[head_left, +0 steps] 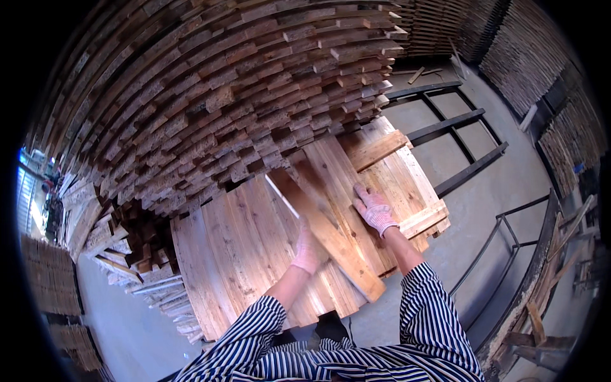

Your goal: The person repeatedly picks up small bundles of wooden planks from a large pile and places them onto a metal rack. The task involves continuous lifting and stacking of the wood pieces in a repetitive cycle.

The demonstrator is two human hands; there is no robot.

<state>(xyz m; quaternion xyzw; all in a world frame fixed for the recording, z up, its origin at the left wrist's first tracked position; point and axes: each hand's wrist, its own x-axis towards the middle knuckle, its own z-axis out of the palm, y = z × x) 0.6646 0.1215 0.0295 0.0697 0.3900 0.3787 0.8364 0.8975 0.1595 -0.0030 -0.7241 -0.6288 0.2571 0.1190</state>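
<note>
In front of me several wide wooden boards lie side by side, forming a flat surface. One loose plank is tilted up on its edge above them, running from far left to near right. My left hand, in a pale pink glove, is closed on the plank's left edge; its fingertips are partly hidden. To the right of the plank, my right hand, gloved alike, rests flat on the boards with its fingers stretched out. Two narrow wooden battens lie across the boards at the right end.
A tall stack of rough timber rises just behind the boards. Dark metal frame bars stand at the far right. Wood offcuts are heaped to the left, and a thin metal rack stands at the right on grey floor.
</note>
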